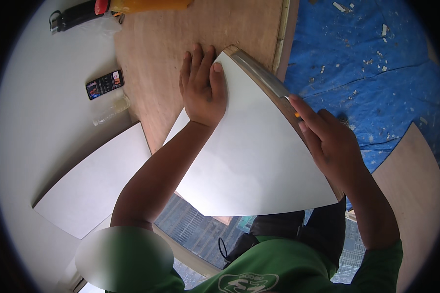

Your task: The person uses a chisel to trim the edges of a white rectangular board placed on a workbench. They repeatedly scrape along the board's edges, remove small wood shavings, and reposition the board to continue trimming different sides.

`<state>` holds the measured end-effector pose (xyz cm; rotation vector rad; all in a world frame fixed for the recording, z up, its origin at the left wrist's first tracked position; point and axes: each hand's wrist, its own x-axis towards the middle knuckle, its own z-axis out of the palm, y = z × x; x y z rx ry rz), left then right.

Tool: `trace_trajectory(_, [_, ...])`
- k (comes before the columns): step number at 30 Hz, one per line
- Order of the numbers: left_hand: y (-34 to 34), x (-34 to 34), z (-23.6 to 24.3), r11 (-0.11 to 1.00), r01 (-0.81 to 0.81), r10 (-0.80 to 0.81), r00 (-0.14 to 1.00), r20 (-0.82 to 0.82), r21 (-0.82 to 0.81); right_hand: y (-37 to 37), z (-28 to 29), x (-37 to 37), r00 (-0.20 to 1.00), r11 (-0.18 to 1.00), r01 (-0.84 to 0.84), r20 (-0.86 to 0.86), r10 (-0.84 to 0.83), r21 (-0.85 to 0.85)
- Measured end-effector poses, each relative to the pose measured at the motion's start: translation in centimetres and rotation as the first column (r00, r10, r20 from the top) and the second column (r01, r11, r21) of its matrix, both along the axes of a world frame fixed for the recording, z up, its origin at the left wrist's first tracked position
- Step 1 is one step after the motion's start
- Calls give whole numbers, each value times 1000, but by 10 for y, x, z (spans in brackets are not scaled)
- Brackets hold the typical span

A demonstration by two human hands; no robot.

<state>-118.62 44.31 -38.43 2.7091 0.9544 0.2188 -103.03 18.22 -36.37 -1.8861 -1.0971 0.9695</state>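
Observation:
A white-faced board (249, 146) with a brown edge lies in front of me, its far corner over the wooden tabletop. My left hand (202, 90) presses on the board's far left side, thumb on the white face and fingers stretched past its edge. My right hand (330, 141) is closed round the handle of a knife (261, 75), index finger pointing along it. The long shiny blade lies along the board's right edge, toward the far corner. A bit of orange shows by my fingers; the rest of the handle is hidden.
The plywood tabletop (156, 58) reaches away from me. A blue tarp (357, 63) with scattered scraps covers the right. Another white board (98, 180) is at left, a brown panel (410, 171) at right. A phone (105, 85), clear bottle (111, 110) and black bottle (76, 15) are at left.

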Motion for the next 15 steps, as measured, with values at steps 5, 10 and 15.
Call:
trace_trajectory(5, [4, -1, 0, 1000, 17, -17, 999, -28, 7, 0, 0, -1, 1000, 995, -31, 1, 31, -93])
trace_trajectory(10, [2, -1, -1, 1000, 15, -15, 1000, -19, -2, -3, -1, -1, 1000, 1000, 2, 7, -2, -5])
trace_trajectory(15, [1, -1, 0, 1000, 1, -1, 999, -33, -1, 0, 3, 0, 1000, 1000, 14, -15, -14, -1])
